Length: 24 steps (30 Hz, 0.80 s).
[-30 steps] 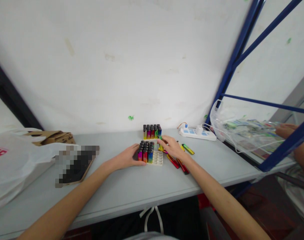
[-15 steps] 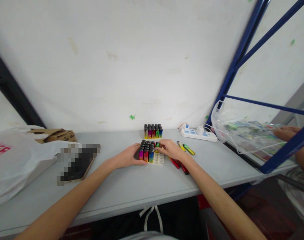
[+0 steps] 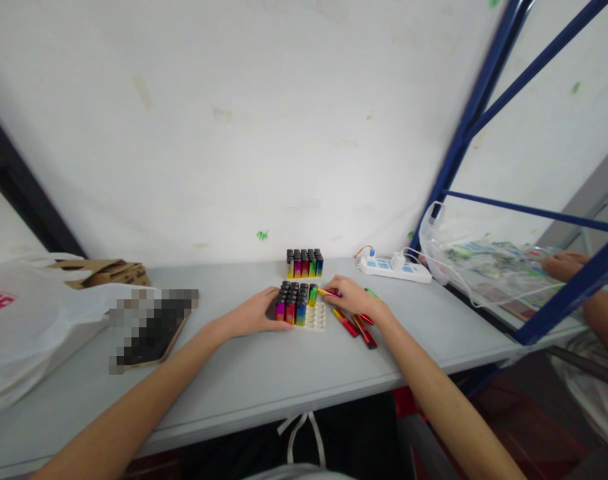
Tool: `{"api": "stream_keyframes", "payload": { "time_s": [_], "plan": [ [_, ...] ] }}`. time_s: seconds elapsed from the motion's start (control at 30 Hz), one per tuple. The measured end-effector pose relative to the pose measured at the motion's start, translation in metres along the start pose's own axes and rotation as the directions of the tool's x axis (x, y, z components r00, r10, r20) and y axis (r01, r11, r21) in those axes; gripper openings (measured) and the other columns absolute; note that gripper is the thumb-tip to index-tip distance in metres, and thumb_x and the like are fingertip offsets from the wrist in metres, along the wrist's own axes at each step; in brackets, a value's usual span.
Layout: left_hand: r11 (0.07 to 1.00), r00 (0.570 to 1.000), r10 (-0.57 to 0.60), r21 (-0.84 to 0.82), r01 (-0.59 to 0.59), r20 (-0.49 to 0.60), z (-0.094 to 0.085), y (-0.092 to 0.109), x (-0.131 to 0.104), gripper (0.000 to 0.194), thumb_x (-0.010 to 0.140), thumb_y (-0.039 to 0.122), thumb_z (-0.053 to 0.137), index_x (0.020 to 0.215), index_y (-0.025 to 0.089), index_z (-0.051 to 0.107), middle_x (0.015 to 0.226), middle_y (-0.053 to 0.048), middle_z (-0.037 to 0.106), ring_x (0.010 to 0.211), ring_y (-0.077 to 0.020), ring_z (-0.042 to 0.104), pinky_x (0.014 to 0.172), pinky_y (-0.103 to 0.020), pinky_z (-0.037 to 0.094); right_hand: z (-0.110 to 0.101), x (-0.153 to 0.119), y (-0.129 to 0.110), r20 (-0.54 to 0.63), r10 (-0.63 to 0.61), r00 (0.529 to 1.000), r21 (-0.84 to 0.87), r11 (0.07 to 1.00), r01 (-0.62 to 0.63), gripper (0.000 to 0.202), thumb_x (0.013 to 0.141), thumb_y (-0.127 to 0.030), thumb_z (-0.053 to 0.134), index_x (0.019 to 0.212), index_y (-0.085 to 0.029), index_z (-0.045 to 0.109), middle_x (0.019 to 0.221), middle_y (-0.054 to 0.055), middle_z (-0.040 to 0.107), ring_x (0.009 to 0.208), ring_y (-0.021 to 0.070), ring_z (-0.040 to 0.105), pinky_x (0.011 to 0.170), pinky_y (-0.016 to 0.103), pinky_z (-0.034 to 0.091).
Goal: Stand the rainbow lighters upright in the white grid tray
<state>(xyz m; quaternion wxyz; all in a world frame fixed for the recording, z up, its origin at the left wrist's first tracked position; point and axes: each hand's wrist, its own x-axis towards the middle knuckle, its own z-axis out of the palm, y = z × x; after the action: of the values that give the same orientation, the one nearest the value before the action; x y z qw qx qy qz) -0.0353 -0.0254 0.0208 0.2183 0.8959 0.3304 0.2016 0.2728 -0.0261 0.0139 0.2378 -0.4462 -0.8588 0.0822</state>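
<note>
A white tray (image 3: 318,319) with round holes sits on the table, its left part filled with upright coloured lighters (image 3: 291,311) with black tops. My left hand (image 3: 254,312) is closed round the tray's left side, thumb at the front corner and fingers behind. To the right, my right hand (image 3: 348,295) pinches a yellow-and-red lighter (image 3: 327,292) lying nearly level, its yellow end pointing at the tray. A green-yellow lighter (image 3: 313,295) stands in the tray just left of it. Several loose red lighters (image 3: 365,331) lie below my right hand.
Behind the tray stands another block of lighters (image 3: 305,264). A white power strip (image 3: 395,268) lies at the back right, near a blue metal frame (image 3: 454,147). On the left are a phone (image 3: 157,330), a white plastic bag (image 3: 29,327) and cardboard (image 3: 117,273). Another person's hand (image 3: 567,265) shows far right.
My right hand has moved from the tray slightly right and now holds a yellow-and-red lighter. The green-yellow lighter it was at stands released in the tray. The left hand stays put.
</note>
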Motion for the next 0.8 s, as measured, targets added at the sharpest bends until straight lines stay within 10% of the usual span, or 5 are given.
{"api": "stream_keyframes", "payload": {
  "time_s": [0.4, 0.6, 0.8],
  "plan": [
    [1.000, 1.000, -0.006, -0.009, 0.006, -0.009, 0.001, -0.001, 0.000, 0.071, 0.072, 0.060, 0.081, 0.127, 0.019, 0.062, 0.132, -0.011, 0.065, 0.123, -0.0361, 0.060, 0.108, -0.047, 0.047, -0.001, 0.006, -0.012, -0.323, 0.289, 0.901, 0.461, 0.880, -0.117, 0.051, 0.096, -0.058, 0.050, 0.118, -0.019, 0.073, 0.070, 0.000, 0.060, 0.063, 0.0147, 0.048, 0.058, 0.026, 0.040],
    [1.000, 1.000, -0.006, -0.001, 0.006, 0.000, 0.000, -0.001, 0.000, 0.074, 0.073, 0.060, 0.080, 0.131, 0.018, 0.059, 0.133, -0.012, 0.064, 0.125, -0.0353, 0.059, 0.111, -0.046, 0.045, 0.001, 0.010, -0.013, -0.330, 0.375, 0.866, 0.545, 0.825, -0.149, 0.051, 0.085, -0.066, 0.061, 0.073, -0.017, 0.064, 0.059, -0.002, 0.050, 0.056, 0.0131, 0.043, 0.053, 0.026, 0.037],
    [1.000, 1.000, -0.014, -0.014, 0.014, 0.017, 0.000, -0.001, -0.001, 0.074, 0.075, 0.061, 0.079, 0.131, 0.018, 0.058, 0.134, -0.012, 0.063, 0.123, -0.0350, 0.060, 0.109, -0.046, 0.046, 0.002, 0.009, -0.027, -0.183, 0.305, 0.935, 0.711, 0.697, -0.088, 0.051, 0.093, -0.071, 0.046, 0.086, -0.022, 0.053, 0.070, -0.001, 0.056, 0.059, 0.0139, 0.053, 0.057, 0.026, 0.046]
  ]
}}
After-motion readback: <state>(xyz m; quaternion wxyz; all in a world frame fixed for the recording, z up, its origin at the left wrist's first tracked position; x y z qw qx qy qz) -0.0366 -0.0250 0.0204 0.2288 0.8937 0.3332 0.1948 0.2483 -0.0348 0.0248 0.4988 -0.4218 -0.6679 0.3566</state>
